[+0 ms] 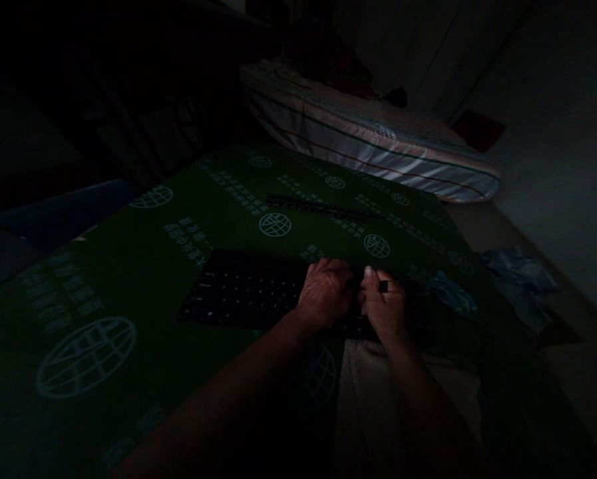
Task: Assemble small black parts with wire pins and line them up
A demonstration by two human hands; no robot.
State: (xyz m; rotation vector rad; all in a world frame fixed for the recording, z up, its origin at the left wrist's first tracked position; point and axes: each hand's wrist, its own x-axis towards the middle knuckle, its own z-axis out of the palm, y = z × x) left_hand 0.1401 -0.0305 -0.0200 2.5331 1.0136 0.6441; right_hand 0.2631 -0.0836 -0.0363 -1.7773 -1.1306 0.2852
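Black flat rectangular keyboard with small pale key markings (251, 289) lies at centre of frame, long side running left to right, right part mostly hidden by hands and shadow. Bare left hand (325, 293) over its middle, fingers curled, palm down. Bare right hand (385, 306) just beside it, toward right of centre, fingers bent inward, thumb up against them; narrow black ring (383, 286) on one finger. Fingertips of both hands meet or nearly meet above the keys; cannot tell whether either grasps something small, too dark.

Beneath: green table cover printed with pale globe logos and lettering (143, 279), filling most of mid-frame. Beige cloth (365, 399) at lower right of centre, below keyboard's near edge, partly under right forearm. Crumpled blue-teal soft item (452, 294) right of keyboard, near it. Long narrow black strip-like pieces (321, 206) above keyboard, upper centre, well apart from hands.

Farther out: pale striped mattress (378, 143) across upper right, dark red flat item (478, 130) by its right end. Crumpled light-blue and white material (520, 269) at right edge region. Dark blue surface (68, 209) at left.
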